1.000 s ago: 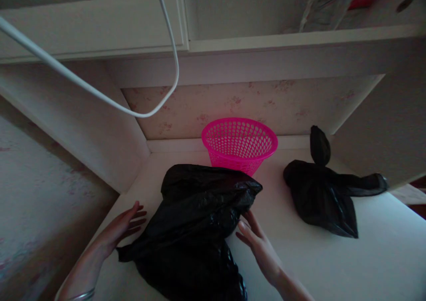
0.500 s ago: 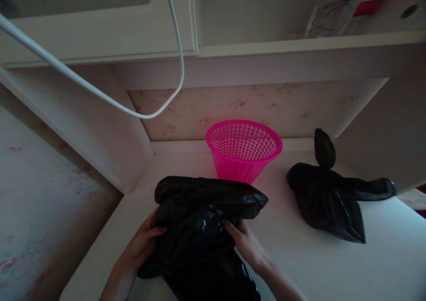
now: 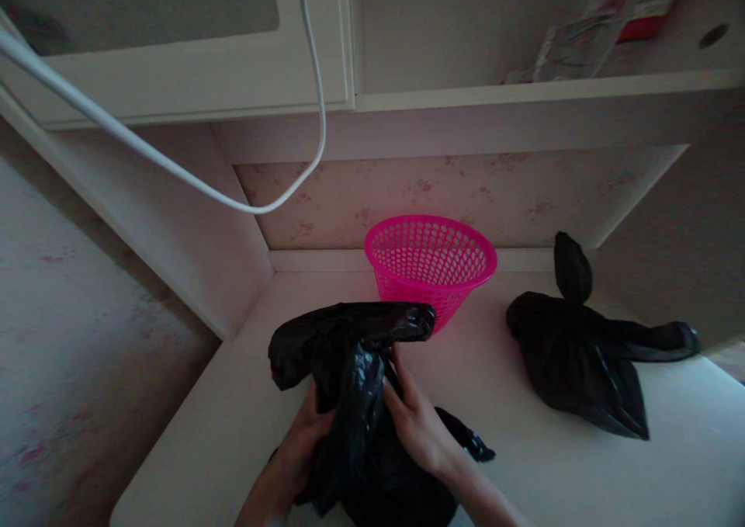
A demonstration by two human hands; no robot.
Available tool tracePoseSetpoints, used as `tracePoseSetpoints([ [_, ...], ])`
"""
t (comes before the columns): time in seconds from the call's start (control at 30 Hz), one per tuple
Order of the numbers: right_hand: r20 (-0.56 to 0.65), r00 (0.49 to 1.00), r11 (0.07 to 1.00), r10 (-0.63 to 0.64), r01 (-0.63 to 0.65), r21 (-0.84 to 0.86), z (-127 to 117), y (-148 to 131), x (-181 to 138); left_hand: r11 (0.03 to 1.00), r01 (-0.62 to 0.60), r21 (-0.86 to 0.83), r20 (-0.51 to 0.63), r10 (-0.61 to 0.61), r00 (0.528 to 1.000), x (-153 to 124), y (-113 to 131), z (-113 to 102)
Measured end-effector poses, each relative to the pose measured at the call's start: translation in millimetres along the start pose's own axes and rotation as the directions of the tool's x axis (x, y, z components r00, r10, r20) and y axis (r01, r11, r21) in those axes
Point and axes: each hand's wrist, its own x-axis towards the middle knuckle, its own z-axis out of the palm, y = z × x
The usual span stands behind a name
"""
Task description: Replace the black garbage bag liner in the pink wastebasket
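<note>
A black plastic bag [image 3: 355,372] lies on the white desk [image 3: 524,465] right in front of me. My left hand [image 3: 303,442] grips its left side and my right hand [image 3: 416,422] grips its right side, squeezing the neck of the bag narrow between them. The bag's top flops open above my fingers. Behind it stands an empty pink mesh basket [image 3: 431,267] against the back wall.
A second black bag [image 3: 582,356], tied off with a knot, lies at the right of the desk. A white cable [image 3: 174,174] hangs in a loop from above at the left. A shelf [image 3: 524,92] overhead carries a packet [image 3: 587,30].
Both hands came in from the bag's sides, took hold of it and bunched its middle together. The bag now stands narrower and its top has folded over.
</note>
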Motion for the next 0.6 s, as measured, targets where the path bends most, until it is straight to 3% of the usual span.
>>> tracePoseSetpoints([
  [0.07, 0.039, 0.996, 0.995, -0.083, 0.085, -0.042, 9, -3, -4, 0.999, -0.029, 0.037, 0.037, 0.028, 0.999, 0, -6, 18],
  [0.13, 0.084, 0.982, 0.982, -0.171, 0.177, -0.07, 9, -10, -10, 0.992, -0.092, 0.082, 0.001, 0.092, 0.996, 2, -11, 30],
  [0.2, 0.179, 0.96, 0.967, -0.215, 0.235, -0.097, -1, -21, -17, 0.979, -0.155, 0.131, -0.078, 0.166, 0.983, 4, -13, 34],
  [0.3, 0.293, 0.943, 0.963, -0.159, 0.213, -0.163, -31, -39, -24, 0.968, -0.173, 0.182, -0.17, 0.205, 0.964, 5, -5, 28],
  [0.33, 0.257, 0.956, 0.961, -0.145, 0.197, -0.193, -44, -44, -25, 0.964, -0.178, 0.198, -0.196, 0.217, 0.956, 4, 1, 25],
  [0.4, 0.06, 0.976, 0.937, -0.211, 0.219, -0.271, -69, -52, -21, 0.951, -0.2, 0.235, -0.248, 0.257, 0.934, 1, 14, 19],
  [0.43, -0.059, 0.957, 0.91, -0.284, 0.25, -0.331, -82, -56, -16, 0.944, -0.21, 0.254, -0.27, 0.278, 0.922, -2, 21, 17],
  [0.5, -0.206, 0.871, 0.812, -0.446, 0.297, -0.503, -105, -64, -1, 0.934, -0.215, 0.286, -0.304, 0.301, 0.904, -8, 33, 14],
  [0.53, -0.216, 0.84, 0.75, -0.498, 0.293, -0.593, -114, -68, 8, 0.928, -0.219, 0.3, -0.314, 0.313, 0.896, -11, 38, 14],
  [0.6, -0.15, 0.836, 0.61, -0.529, 0.251, -0.752, -128, -75, 28, 0.91, -0.248, 0.333, -0.315, 0.356, 0.88, -15, 42, 14],
])
